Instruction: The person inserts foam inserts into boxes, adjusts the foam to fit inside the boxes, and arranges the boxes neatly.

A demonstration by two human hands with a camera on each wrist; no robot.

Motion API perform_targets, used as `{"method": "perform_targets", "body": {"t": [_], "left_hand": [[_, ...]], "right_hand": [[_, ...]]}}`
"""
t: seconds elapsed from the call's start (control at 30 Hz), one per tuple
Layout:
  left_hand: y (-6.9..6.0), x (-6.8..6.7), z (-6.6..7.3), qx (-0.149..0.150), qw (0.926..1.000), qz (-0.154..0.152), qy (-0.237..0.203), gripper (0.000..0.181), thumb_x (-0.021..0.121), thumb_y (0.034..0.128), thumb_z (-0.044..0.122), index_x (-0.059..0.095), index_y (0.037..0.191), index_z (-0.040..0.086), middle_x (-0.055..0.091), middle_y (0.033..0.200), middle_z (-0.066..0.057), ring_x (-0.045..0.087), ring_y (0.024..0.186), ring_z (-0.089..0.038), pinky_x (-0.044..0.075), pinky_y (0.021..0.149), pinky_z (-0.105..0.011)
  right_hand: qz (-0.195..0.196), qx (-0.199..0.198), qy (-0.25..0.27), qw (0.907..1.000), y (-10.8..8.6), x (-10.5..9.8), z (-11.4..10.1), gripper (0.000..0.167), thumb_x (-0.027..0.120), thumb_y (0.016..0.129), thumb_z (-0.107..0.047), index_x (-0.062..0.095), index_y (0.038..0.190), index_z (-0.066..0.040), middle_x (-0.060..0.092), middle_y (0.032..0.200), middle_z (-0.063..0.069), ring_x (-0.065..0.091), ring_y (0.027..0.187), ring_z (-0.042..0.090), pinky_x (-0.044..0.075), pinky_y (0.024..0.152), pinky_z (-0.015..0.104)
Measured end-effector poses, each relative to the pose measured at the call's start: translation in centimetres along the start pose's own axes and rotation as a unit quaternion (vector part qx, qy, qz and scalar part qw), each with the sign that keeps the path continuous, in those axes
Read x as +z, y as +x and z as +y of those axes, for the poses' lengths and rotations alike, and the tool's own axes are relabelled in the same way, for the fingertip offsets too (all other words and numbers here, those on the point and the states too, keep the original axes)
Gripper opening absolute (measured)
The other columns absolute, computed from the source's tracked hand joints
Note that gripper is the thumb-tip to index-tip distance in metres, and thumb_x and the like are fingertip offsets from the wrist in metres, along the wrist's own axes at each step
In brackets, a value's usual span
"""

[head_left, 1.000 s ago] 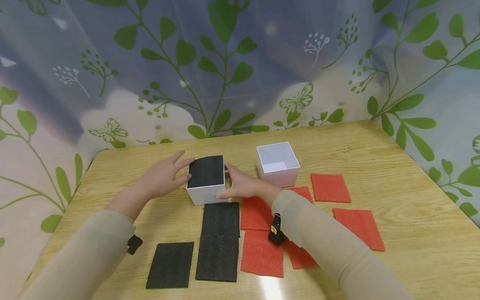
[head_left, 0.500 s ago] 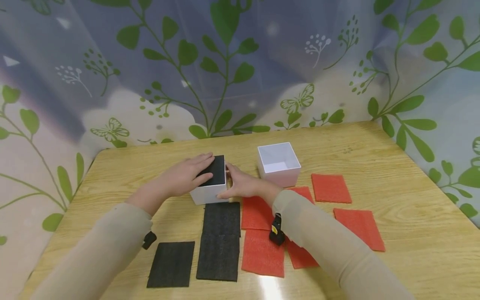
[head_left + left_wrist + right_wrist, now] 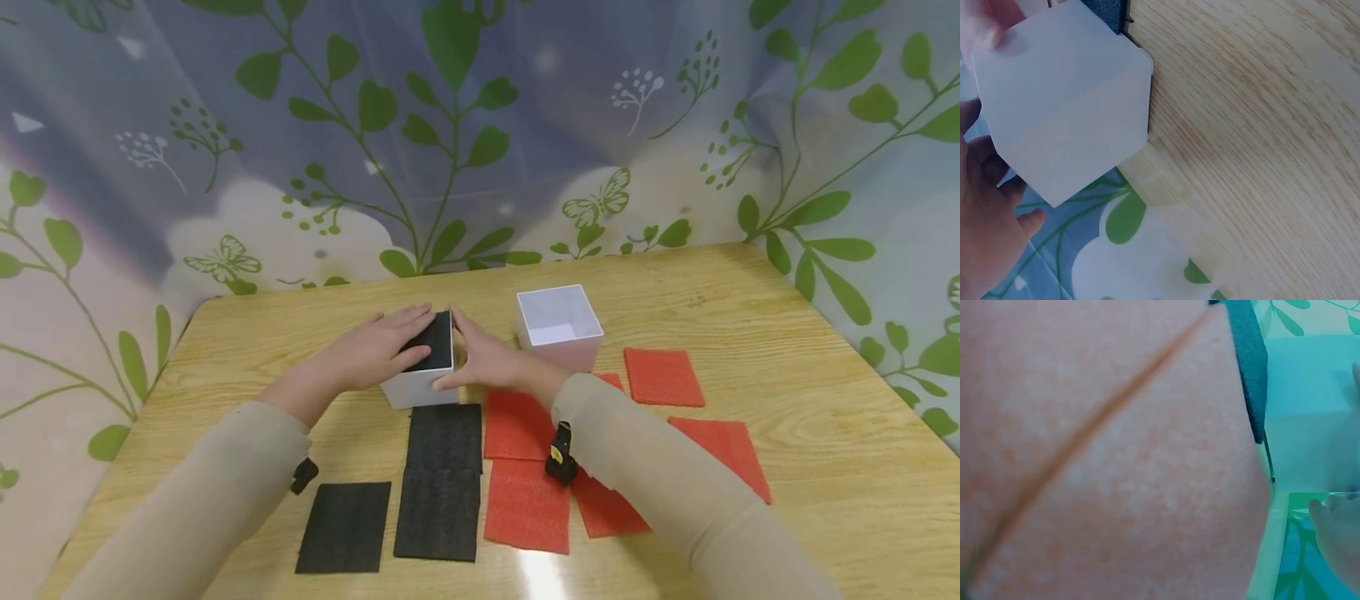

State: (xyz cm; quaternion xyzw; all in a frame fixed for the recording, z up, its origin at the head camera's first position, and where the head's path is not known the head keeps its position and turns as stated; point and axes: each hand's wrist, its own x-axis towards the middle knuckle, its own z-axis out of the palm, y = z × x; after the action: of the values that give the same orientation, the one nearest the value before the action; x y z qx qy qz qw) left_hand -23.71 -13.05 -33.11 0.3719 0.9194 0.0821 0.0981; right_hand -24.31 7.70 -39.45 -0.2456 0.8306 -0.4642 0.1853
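Observation:
In the head view my left hand (image 3: 375, 350) lies palm down with straight fingers on a black felt square (image 3: 433, 340), which covers the top of a white box (image 3: 420, 390). My right hand (image 3: 491, 362) grips the right side of this box, thumb at the front corner and fingers towards the back. Most of the black square is hidden under the left hand. The left wrist view shows the side of the white box (image 3: 1072, 106), the left hand (image 3: 991, 231) beside it. A forearm fills most of the right wrist view.
A second white box (image 3: 562, 354), open at the top, stands to the right. Black felt squares (image 3: 435, 517) and several red felt squares (image 3: 528, 504) lie on the wooden table (image 3: 750, 333), some overlapping. A patterned curtain (image 3: 495, 167) hangs behind the table.
My left hand has moved right, from the box's left edge onto the black square. The right hand stays at the box's right side, its fingers slightly higher. The box has barely moved.

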Motion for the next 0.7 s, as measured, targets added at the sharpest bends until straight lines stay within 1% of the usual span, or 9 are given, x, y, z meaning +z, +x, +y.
{"method": "perform_targets", "body": {"t": [0.03,0.07,0.17,0.27,0.43,0.7], "left_hand": [[0.1,-0.1,0.1,0.004,1.0,-0.001,0.0,0.061,0.041,0.0997,0.036,0.02,0.149,0.006,0.017,0.153,-0.013,0.019,0.139,-0.028,0.018,0.107,-0.055],[0.3,-0.1,0.3,0.01,0.9999,-0.002,-0.002,0.061,0.042,0.0998,0.035,0.02,0.149,0.006,0.017,0.153,-0.013,0.019,0.139,-0.028,0.019,0.107,-0.055],[0.6,-0.2,0.6,0.023,0.9997,-0.007,-0.006,0.059,0.042,0.1,0.031,0.02,0.149,0.006,0.018,0.153,-0.013,0.019,0.139,-0.028,0.02,0.108,-0.053],[0.8,-0.2,0.8,0.025,0.9996,-0.012,-0.007,0.057,0.043,0.1001,0.029,0.021,0.148,0.005,0.019,0.152,-0.014,0.021,0.138,-0.028,0.021,0.108,-0.052],[0.8,-0.3,1.0,0.019,0.9997,-0.016,-0.003,0.056,0.042,0.1002,0.027,0.023,0.148,0.005,0.022,0.151,-0.014,0.021,0.138,-0.029,0.02,0.108,-0.051],[1.2,-0.3,1.1,0.017,0.9993,-0.032,0.014,0.054,0.04,0.101,0.03,0.025,0.147,0.007,0.02,0.152,-0.012,0.019,0.139,-0.029,0.019,0.108,-0.052]], "right_hand": [[0.002,0.0,0.005,1.0,-0.1,-0.1,-0.1,0.119,0.08,0.073,-0.037,-0.01,0.15,-0.02,0.007,0.155,0.0,0.014,0.139,0.014,0.024,0.109,0.038],[0.002,-0.008,0.005,1.0,0.0,-0.2,-0.1,0.118,0.079,0.073,-0.037,-0.008,0.15,-0.019,0.007,0.155,-0.001,0.014,0.139,0.014,0.024,0.109,0.038],[-0.001,-0.037,0.005,0.9993,0.1,-0.2,-0.1,0.111,0.079,0.075,-0.033,0.0,0.151,-0.017,0.011,0.153,-0.003,0.017,0.138,0.013,0.024,0.109,0.036],[-0.001,-0.049,-0.005,0.9988,0.4,-0.2,-0.1,0.106,0.079,0.075,-0.031,0.006,0.15,-0.015,0.016,0.152,-0.003,0.021,0.137,0.013,0.026,0.108,0.034],[-0.004,-0.031,-0.019,0.9993,0.4,-0.2,-0.2,0.107,0.079,0.074,-0.035,0.005,0.15,-0.019,0.017,0.152,-0.002,0.022,0.136,0.012,0.026,0.108,0.032],[-0.009,-0.009,-0.004,0.9999,0.0,-0.3,-0.3,0.109,0.078,0.075,-0.036,0.0,0.15,-0.022,0.011,0.153,-0.003,0.018,0.137,0.012,0.026,0.108,0.034]]}}
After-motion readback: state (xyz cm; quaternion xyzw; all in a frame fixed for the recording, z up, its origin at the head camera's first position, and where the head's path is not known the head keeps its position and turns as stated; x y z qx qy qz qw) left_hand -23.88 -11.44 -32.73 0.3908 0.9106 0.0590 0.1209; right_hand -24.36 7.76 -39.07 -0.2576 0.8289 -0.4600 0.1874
